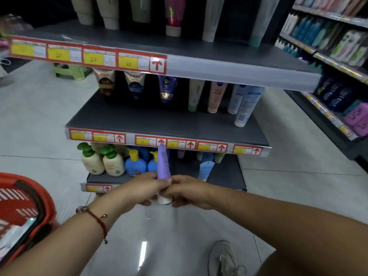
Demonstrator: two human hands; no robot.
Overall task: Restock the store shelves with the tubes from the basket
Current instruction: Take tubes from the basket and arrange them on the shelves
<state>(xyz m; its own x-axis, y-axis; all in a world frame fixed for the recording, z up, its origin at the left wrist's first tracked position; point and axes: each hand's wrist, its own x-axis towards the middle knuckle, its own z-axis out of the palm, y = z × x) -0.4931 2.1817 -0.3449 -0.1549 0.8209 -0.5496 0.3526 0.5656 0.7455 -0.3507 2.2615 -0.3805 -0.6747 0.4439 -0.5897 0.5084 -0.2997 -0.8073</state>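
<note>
You held the purple tube [163, 164] upright, white cap down, with your left hand [142, 189] and right hand [188, 191] both pinching its lower end, seemingly readying it for the middle shelf [159, 120] at 12 o'clock, with the red basket [25, 204] at 9 o'clock.

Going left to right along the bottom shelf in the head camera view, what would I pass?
Two cream bottles with green pumps → blue bottles with yellow pumps → purple tube held in both hands → light blue tube.

Glossy pale tiled floor [49, 120] — seemingly reflective
</note>
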